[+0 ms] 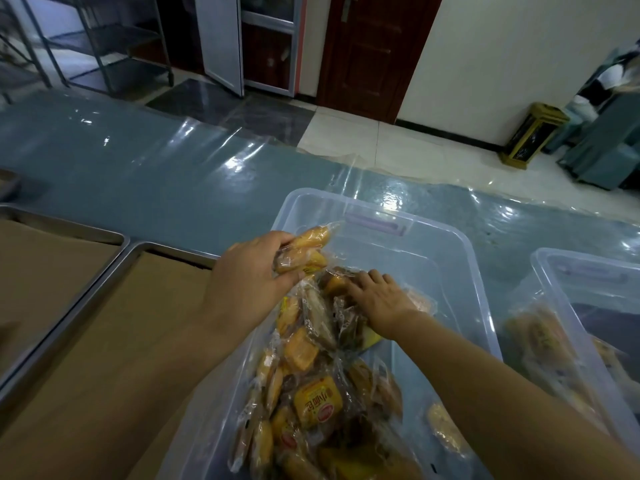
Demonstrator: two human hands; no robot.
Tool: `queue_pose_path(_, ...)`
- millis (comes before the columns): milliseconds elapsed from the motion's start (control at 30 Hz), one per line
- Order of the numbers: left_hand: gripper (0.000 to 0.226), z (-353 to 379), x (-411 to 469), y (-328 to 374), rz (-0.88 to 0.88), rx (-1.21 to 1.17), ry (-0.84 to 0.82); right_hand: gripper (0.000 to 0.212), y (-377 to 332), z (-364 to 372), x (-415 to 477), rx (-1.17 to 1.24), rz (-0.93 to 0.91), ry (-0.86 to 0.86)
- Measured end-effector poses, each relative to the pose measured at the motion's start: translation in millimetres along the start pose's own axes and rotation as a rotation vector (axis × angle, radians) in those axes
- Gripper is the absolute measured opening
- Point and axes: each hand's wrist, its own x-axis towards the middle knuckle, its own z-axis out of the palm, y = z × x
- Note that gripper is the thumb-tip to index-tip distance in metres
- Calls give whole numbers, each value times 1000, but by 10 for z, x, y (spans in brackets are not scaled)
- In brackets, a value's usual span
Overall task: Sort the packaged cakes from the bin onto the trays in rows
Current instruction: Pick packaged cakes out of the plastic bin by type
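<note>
— Desk (pixel 156 174) surface, head view: report.
— Blue covering under a clear, wrinkled plastic sheet that catches the light. Pale floor tiles (pixel 346 133) and a dark red door (pixel 367 46) lie beyond its far edge.
— The goods?
— Packaged cakes (pixel 311 403): small golden-yellow and brown pieces, each sealed in clear, crinkled film. Some carry an orange-yellow printed label with a round red mark. They lie heaped in a clear plastic bin (pixel 464 258) standing on the desk, piled along its left side and near end.
— Trays?
— Two metal trays (pixel 69 313) side by side, just left of the bin, each lined with a brown sheet.
— Left hand?
— Left hand (pixel 249 275) is raised over the bin's left rim. Fingers and thumb are curled round a small bunch of packets (pixel 304 251), grasping them above the heap.
— Right hand?
— Right hand (pixel 381 299) is down inside the bin, back upward, fingers spread over the top of the heap and touching a brown-and-yellow packet. Whether it has closed on that packet cannot be told; the thumb and fingertips are hidden.
— Anything further?
— Second clear bin (pixel 554 261) at the right, apart from the first, with more wrapped pieces inside.
</note>
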Motion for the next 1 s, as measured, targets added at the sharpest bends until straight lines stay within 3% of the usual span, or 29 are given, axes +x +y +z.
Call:
queue_pose_path(267,38,-1,12,15,48,34,16,80,-24,-9,-143,-8,5,-166)
queue_pose_path(367,36,-12,20,39,59,56,1,63,-51,-44,-194,-51,-56,-230)
queue_pose_path(467,33,-12,27,49,57,63,-27,45,-85,-98,-269,8,-1,-247)
queue_pose_path(633,34,-6,6,51,14,53,-14,39,-84,-227,-390,26,35,-108)
queue_pose_path(1000,38,-244,-190,227,14,63,265,27,-372,-880,-453,464,200,424)
